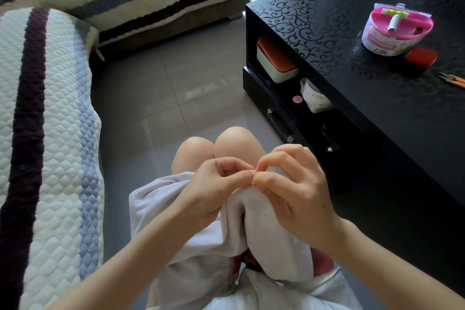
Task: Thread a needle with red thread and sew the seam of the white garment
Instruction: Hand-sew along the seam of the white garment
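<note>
While the left grip (pixel 219 184) pinches the white garment (pixel 156 204) taut, the right grip (pixel 289 184), pinching the red thread (pixel 254 166), should pull gently.

Garment (pixel 156 206) of soft matt white cloth; table (pixel 377 108) glossy black, with a scroll pattern in its sheen; floor (pixel 163 98) of smooth grey tiles, shiny; sofa cover (pixel 57 133) of quilted cloth, bumpy and matt; kit (pixel 396 30) of pink and clear plastic, smooth
</note>
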